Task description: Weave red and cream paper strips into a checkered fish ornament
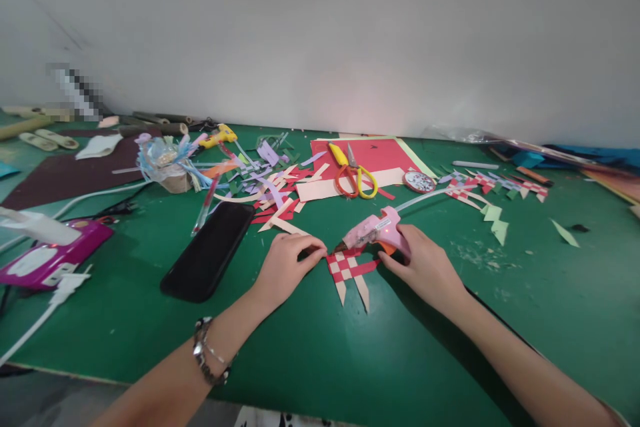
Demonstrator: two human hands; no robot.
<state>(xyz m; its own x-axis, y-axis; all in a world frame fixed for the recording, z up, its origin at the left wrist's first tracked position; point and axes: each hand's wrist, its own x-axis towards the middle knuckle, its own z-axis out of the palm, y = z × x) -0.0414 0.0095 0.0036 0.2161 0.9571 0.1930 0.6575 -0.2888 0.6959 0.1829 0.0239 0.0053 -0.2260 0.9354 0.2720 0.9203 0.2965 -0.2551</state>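
Observation:
A small woven paper fish [345, 269] of red and cream strips lies on the green table, its pointed strip ends toward me. My left hand [289, 260] pinches its upper left corner between thumb and forefinger. In my right hand [425, 263] is a pink glue gun [370, 232], gripped by the handle with a finger near its orange trigger. The nozzle points left and sits right at the top edge of the woven paper, close to my left fingertips. From the back of the gun a long clear glue stick [423, 198] sticks out.
Scissors [354, 177] rest on red paper [380, 153] behind the gun, beside a round tin [419, 181]. Paper strips [275, 193] are heaped left of them. A black phone [210, 250] and a purple power strip [55, 253] lie left. More woven pieces [485, 183] are at right.

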